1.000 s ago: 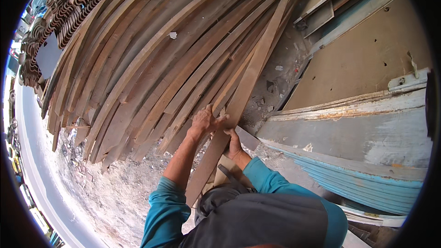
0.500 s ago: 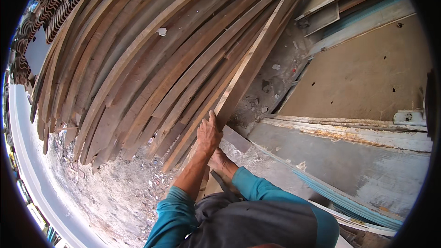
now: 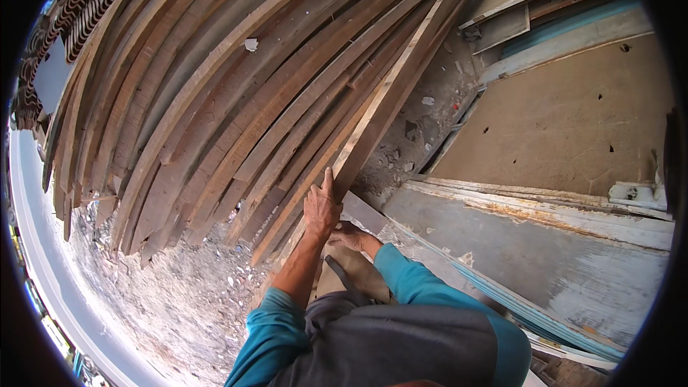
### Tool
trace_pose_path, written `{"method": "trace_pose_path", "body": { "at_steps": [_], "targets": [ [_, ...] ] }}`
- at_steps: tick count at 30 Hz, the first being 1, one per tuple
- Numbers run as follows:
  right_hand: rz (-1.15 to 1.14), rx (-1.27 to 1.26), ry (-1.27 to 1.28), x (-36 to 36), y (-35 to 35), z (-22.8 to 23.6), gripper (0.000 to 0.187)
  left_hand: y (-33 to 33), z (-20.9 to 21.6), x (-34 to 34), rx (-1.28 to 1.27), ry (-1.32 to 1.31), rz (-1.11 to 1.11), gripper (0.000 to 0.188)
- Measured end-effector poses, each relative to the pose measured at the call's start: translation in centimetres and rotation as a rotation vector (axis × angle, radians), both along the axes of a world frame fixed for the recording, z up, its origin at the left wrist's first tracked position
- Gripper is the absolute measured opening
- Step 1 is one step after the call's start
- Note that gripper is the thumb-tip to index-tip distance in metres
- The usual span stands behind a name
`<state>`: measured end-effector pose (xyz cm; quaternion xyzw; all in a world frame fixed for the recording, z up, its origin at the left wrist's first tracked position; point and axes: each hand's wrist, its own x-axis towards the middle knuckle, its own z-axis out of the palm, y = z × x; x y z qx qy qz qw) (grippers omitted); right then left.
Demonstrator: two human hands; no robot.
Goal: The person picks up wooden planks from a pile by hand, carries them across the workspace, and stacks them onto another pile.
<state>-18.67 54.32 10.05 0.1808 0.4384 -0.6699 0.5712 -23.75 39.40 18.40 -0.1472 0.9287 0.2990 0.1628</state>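
A long wooden plank (image 3: 383,111) stands on its edge, running from my hands to the far top of the view. My left hand (image 3: 322,208) is closed over its near part, with the index finger stretched along the pale top edge. Just right of and below it, my right hand (image 3: 352,236) has its fingers curled at the plank's lower side. The left wrist partly hides those fingertips. Several brown planks (image 3: 258,143) lie fanned out left of the held one.
Stacked flat boards (image 3: 552,122) lie on the right, with a grey-white panel (image 3: 516,236) nearer me. Rubble (image 3: 419,125) covers the ground between boards and planks. Corrugated sheets (image 3: 97,11) are stacked at the far left, above a pale roadside strip (image 3: 50,265).
My right hand has shifted slightly to the right and up, away from the left wrist. The left hand keeps its hold, a little farther left. The view has moved slightly.
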Motion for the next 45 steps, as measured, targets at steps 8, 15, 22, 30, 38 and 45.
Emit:
{"method": "trace_pose_path", "body": {
  "at_steps": [8,15,22,30,38,45],
  "targets": [
    [0.215,0.383,0.167,-3.1,5.3,-0.4,0.051,-4.1,-2.7,3.7,0.35,-0.103,0.055,0.1],
    [-0.212,0.403,0.115,-8.5,6.1,-1.4,0.068,-9.6,2.5,14.2,0.725,-0.244,0.129,0.101],
    [-0.686,0.325,0.171,-18.4,5.1,0.5,0.093,-13.9,8.7,27.9,0.805,-0.478,0.208,0.094],
    [-0.691,-0.068,0.194,-17.7,-1.8,6.7,0.073,-14.1,12.8,34.9,0.76,-0.545,0.266,0.091],
    [-0.718,0.161,0.234,-16.7,-1.7,5.5,0.045,-16.1,10.7,30.0,0.519,-0.424,0.142,0.116],
    [-0.669,0.545,0.359,-18.0,-4.7,2.7,0.059,-8.8,10.0,11.7,0.342,-0.192,0.045,0.108]
  ]
}}
